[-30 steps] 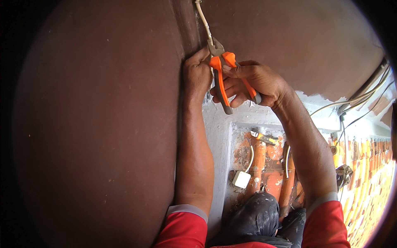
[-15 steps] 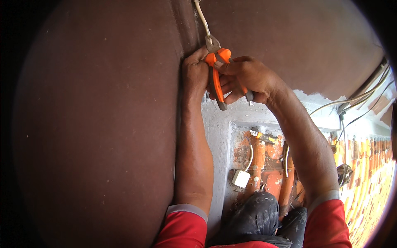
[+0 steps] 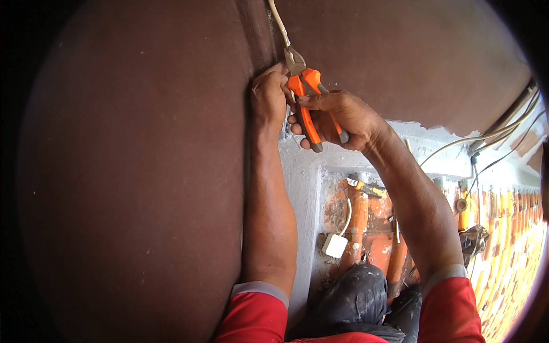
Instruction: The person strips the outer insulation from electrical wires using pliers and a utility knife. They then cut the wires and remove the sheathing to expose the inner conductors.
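Beside a brown wall (image 3: pixel 143 171), above clay roof tiles (image 3: pixel 378 251) bordered by a grey ledge (image 3: pixel 302 171), two hands meet at pliers (image 3: pixel 297 87).
The right hand (image 3: pixel 346 116) grips the pliers' partly spread orange handles; the left hand (image 3: pixel 269 97) curls beside their head, its own hold impossible to tell. Along the tiles' left edge lies a white box (image 3: pixel 334 246); nearer the upper left corner, a yellow-handled tool (image 3: pixel 367 188). A pale cable (image 3: pixel 278 22) runs down the wall to the pliers' jaws.
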Tool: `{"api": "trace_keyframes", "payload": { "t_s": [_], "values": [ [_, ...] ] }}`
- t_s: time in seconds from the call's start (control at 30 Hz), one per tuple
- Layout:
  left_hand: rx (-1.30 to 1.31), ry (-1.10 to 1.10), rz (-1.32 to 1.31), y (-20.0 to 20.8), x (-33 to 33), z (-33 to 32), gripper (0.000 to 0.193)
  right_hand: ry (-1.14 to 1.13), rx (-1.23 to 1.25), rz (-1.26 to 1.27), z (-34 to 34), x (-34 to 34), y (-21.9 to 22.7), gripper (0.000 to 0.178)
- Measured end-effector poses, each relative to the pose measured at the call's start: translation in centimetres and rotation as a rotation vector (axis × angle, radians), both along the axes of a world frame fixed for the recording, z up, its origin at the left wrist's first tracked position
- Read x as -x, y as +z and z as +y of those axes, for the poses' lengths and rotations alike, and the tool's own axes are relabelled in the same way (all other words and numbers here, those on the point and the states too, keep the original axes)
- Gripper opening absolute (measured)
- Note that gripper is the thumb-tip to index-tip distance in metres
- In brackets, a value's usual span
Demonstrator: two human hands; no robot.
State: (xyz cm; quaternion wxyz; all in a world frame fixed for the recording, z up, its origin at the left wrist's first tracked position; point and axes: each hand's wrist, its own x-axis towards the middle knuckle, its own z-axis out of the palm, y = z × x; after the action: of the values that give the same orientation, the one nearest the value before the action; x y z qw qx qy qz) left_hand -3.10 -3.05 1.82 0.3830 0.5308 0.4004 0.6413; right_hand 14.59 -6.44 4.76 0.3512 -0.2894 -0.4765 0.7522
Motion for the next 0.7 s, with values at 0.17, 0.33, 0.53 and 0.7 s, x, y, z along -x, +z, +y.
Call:
{"api": "trace_keyframes", "payload": {
  "t_s": [0.17, 0.33, 0.53, 0.7],
  "values": [
    [0.121, 0.019, -0.047, 0.2, 0.2, -0.2, 0.058, -0.124, -0.345, -0.714, 0.5, 0.2, 0.9, 0.033],
    [0.039, -0.006, -0.087, 0.1, 0.2, 0.0, 0.063, -0.507, -0.806, -0.979, 1.3, 0.8, -2.6, 0.035],
    [-0.034, 0.071, 0.019, 0.5, -1.2, 0.8, 0.054, -0.438, -0.573, -1.183, -3.7, -6.5, -16.7, 0.036],
    [-0.066, 0.286, 0.167, 0.2, -1.3, 0.6, 0.034, -0.274, -0.376, -0.953, -5.9, -9.0, -11.0, 0.04]
  ]
}}
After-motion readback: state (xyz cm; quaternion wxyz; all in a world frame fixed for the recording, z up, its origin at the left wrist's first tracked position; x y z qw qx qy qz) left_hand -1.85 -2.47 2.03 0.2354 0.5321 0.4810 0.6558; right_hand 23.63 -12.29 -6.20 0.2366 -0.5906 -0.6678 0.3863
